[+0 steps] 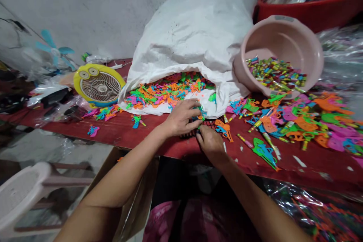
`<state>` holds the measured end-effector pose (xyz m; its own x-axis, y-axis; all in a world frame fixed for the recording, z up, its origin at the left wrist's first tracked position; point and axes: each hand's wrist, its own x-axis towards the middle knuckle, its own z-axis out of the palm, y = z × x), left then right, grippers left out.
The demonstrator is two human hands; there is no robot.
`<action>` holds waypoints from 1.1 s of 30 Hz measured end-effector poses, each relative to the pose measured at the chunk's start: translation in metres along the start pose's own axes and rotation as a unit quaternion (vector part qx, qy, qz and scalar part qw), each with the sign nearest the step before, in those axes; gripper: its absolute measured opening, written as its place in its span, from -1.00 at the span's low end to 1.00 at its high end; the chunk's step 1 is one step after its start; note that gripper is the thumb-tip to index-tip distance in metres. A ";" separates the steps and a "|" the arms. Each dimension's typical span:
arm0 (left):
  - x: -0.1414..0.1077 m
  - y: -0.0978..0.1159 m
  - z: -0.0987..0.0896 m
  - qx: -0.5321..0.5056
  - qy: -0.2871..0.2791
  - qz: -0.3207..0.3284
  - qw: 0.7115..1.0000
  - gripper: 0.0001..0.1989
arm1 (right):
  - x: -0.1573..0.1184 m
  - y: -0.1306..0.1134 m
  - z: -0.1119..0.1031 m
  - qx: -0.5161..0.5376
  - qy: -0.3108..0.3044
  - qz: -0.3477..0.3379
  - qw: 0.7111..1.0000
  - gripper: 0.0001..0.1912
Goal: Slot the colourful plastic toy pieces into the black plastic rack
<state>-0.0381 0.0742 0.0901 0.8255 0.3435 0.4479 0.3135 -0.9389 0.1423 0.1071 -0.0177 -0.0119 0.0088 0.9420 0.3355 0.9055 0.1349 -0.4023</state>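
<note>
Left hand, palm down, reaches in from the left with its fingers slightly spread over a dark slatted piece at the front of the red table, just before the open white sack. Right hand, knuckles up, meets it from the right, fingers curled together at the piece's near side; whatever they pinch, perhaps a small plastic part, is too obscured to tell.

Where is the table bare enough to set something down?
Bare table: the front strip between the small pink-and-blue piece and left forearm. Crowded: beyond the right hand, where the heap spreads before the basin.
</note>
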 end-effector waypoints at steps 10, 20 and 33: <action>0.012 0.002 -0.012 -0.012 -0.022 -0.032 0.999 -0.63 | -0.029 0.070 -0.062 -0.011 0.101 0.072 0.992 -0.82; 0.025 -0.022 -0.007 -0.073 -0.144 -0.006 0.987 -0.59 | -0.013 0.093 -0.078 -0.134 -0.007 -0.043 0.990 -0.58; 0.025 -0.018 -0.004 -0.095 -0.125 -0.035 0.987 -0.69 | 0.019 0.109 -0.081 -0.081 -0.058 -0.139 0.985 -0.71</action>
<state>-0.0250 0.0999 0.1024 0.9029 0.3795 0.2020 0.2994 -0.8923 0.3379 0.2405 -0.0097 0.0197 -0.2897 0.9057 0.3097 0.9219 0.3509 -0.1639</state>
